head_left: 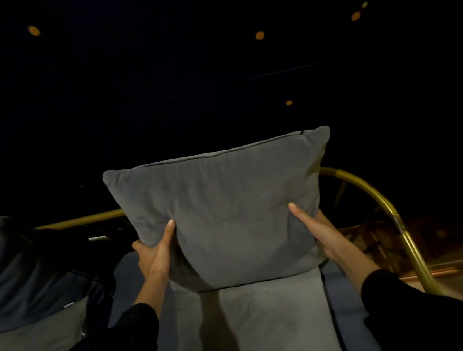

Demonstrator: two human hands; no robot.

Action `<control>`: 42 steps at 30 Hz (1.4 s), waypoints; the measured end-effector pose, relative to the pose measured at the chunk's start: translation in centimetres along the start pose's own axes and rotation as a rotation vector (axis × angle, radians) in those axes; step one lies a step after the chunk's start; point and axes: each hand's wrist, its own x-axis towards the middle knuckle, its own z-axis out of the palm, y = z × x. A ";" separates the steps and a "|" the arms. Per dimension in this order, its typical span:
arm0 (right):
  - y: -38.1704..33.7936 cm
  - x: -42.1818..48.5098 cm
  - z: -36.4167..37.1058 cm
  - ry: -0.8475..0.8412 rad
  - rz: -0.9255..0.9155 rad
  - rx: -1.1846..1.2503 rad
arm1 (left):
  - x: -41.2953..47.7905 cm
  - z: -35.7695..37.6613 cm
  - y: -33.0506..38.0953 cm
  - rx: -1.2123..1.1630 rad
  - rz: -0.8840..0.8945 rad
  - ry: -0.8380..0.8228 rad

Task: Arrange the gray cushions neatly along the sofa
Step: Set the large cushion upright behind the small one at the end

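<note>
Both hands, the left hand (154, 253) and the right hand (317, 230), grip the lower sides of a gray cushion (223, 214), held upright above the back edge of the sofa seat (257, 326). It is best lowered evenly, bottom edge first, against the brass rail (371, 187), level with the other cushion (11, 269) at the left.

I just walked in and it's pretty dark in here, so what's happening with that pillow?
A person is tidying a sofa. Both hands, left and right, grip a gray cushion by its lower sides and hold it upright over the seat, in front of the brass rail. Its bottom edge is at seat level. Another cushion already leans at the left. The room behind is too dark to make out.
</note>
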 end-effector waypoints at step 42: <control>22.5 -15.6 -2.7 0.251 0.416 -0.178 | -8.7 -6.7 -25.6 0.406 -0.330 -0.390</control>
